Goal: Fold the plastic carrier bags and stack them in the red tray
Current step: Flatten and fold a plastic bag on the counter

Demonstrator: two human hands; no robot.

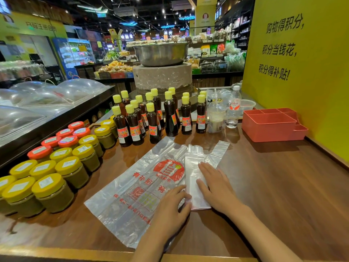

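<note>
**Inspector A:** Starting with the task item: one clear plastic carrier bag (pixel 139 188) with red print lies flat on the wooden worktop (pixel 273 186), near its front edge. Its right-hand portion is folded over into a narrow strip, and its handles point away towards the bottles.

**Inspector B:** Hands?

**Inspector A:** The left hand (pixel 170 208) rests on the bag beside the fold, its fingers (pixel 182 193) bent with the tips at the strip's edge. Whether they pinch the film or merely press it, I cannot tell; the plastic is too glossy there. The right hand (pixel 217 188) lies flat on the folded strip, fingers released and straight, pressing it down.

**Inspector B:** The red tray?

**Inspector A:** The red tray (pixel 270 125) stands at the far right of the worktop, against the yellow panel (pixel 302 72), well apart from the bag. No bags are visible in the compartments that show.

**Inspector B:** Surroundings?

**Inspector A:** Dark sauce bottles (pixel 151 118) with yellow caps stand behind the bag. Jars (pixel 56 167) with yellow and red lids fill the left side. A water bottle (pixel 233 108) and a bagged drink cup (pixel 216 114) stand between the bottles and the tray.
</note>
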